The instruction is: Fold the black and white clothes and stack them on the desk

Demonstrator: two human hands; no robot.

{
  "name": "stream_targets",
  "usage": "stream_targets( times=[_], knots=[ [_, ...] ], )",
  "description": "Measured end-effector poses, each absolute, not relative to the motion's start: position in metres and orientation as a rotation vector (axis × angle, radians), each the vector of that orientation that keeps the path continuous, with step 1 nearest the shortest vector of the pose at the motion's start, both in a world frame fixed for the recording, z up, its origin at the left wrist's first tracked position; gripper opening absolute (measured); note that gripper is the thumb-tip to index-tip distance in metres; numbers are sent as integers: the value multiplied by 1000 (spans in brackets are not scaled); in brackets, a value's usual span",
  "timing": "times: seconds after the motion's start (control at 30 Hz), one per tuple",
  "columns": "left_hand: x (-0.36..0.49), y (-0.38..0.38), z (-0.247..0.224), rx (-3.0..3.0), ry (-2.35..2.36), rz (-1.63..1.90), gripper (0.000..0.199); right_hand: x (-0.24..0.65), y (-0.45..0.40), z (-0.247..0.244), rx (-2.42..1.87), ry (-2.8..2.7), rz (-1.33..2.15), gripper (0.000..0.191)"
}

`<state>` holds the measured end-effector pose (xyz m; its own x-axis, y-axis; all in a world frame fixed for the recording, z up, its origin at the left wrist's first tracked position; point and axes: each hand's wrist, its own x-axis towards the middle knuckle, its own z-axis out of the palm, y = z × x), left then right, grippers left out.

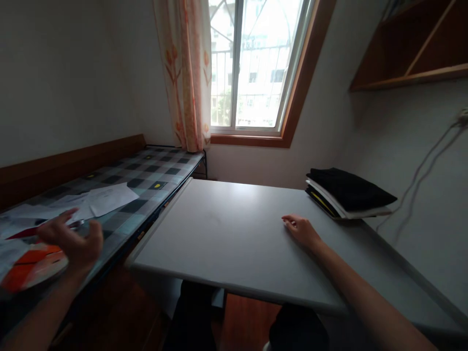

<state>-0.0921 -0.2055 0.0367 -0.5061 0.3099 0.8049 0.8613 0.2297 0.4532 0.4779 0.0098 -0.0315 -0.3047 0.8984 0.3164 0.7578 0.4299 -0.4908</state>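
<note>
Over the bed at the left, my left hand (73, 241) is raised with its fingers spread, somewhat blurred by motion. Beneath and beyond it lie loose white papers (113, 199), a small shiny object (76, 224) and an orange and white item (36, 265) whose kind I cannot make out. My right hand (302, 230) rests on the white desk (219, 234), its fingers loosely curled together, with nothing visible in them. To the right of that hand sits a stack with a black cloth-like item (349, 190) on top and white and yellow edges below.
A checked mattress (164, 170) on a metal-framed bed runs along the left wall. Ahead is a window (252, 73) with a flowered curtain (188, 73). A wooden shelf (413, 53) hangs at upper right, above a cable (420, 170). My legs are under the desk's front edge.
</note>
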Motion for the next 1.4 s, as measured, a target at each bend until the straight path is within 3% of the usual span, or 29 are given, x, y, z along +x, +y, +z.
stream_targets(
  times=[0.13,0.3,0.43,0.77,0.9,1.0,1.07,1.13,1.23,1.4],
  knots=[
    [-6,-129,22,-1818,-1740,-1317,17,476,24,-43,-1419,-2206,-23,32],
    [104,-46,-8,-2471,-1842,-1007,17,474,20,-57,-1441,-2174,-129,39],
    [142,-5,-32,-2599,-1760,-908,21,476,14,-62,-1474,-2221,-22,40],
    [137,-16,-50,-2709,-1651,-867,31,456,-11,-58,-1648,-2307,-86,46],
    [139,-18,-48,-2715,-1671,-869,31,475,13,-24,-1563,-2439,-178,35],
    [139,-18,-44,-2734,-1671,-866,31,516,59,20,-1632,-2218,-452,35],
    [139,-18,-43,-2740,-1664,-852,31,548,92,47,-1720,-2002,-593,41],
    [139,-18,-42,-2740,-1652,-835,30,577,118,64,-1892,-1791,-612,63],
    [139,-18,-43,-2738,-1627,-818,30,603,138,68,-2201,-1689,-371,84],
    [139,-17,-42,-2749,-1616,-778,30,617,147,54,-2230,-1799,-264,64]
  ],
)
